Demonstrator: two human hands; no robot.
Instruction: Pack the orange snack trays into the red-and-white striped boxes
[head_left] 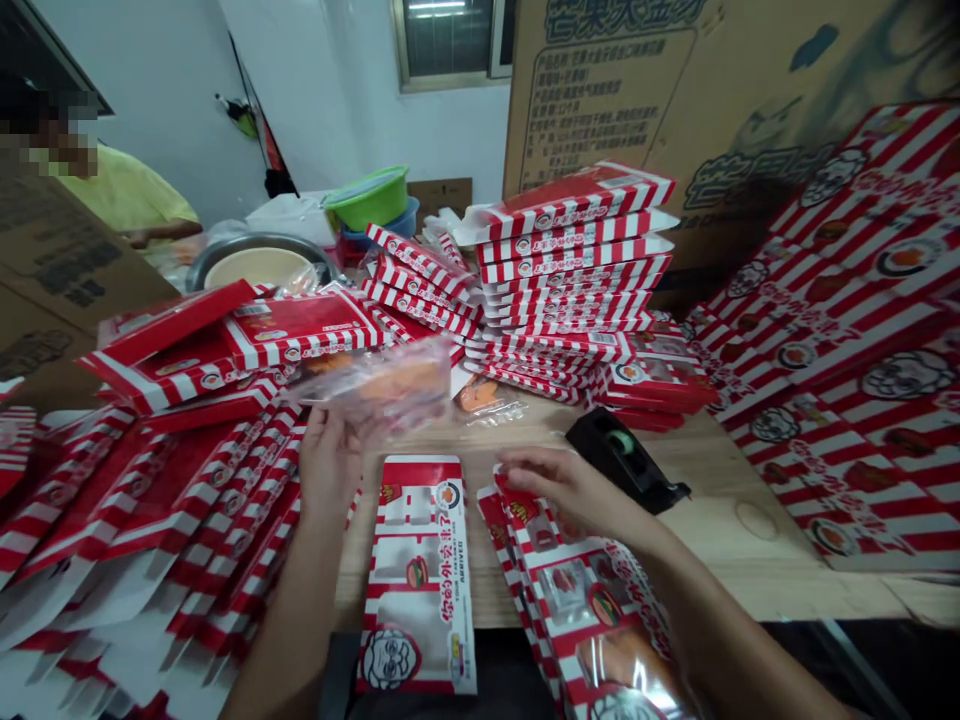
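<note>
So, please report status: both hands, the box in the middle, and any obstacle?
Left hand holding plastic bag. Right hand over filled box. Middle box face-up, uncovered. Tape dispenser beyond right hand, not blocking middle box.

Clear bag [386,385] in left hand [331,450], right hand [559,482] at striped boxes [556,640]

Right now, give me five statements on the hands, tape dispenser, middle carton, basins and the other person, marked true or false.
1. The left hand is holding a clear bag. True.
2. The right hand grips the tape dispenser. False: it is at the filled cartons; the dispenser lies on the table.
3. The middle carton lies printed face down. False: printed face up.
4. A green basin is above a blue basin. True.
5. The person in yellow is at far right. False: far left.
</note>
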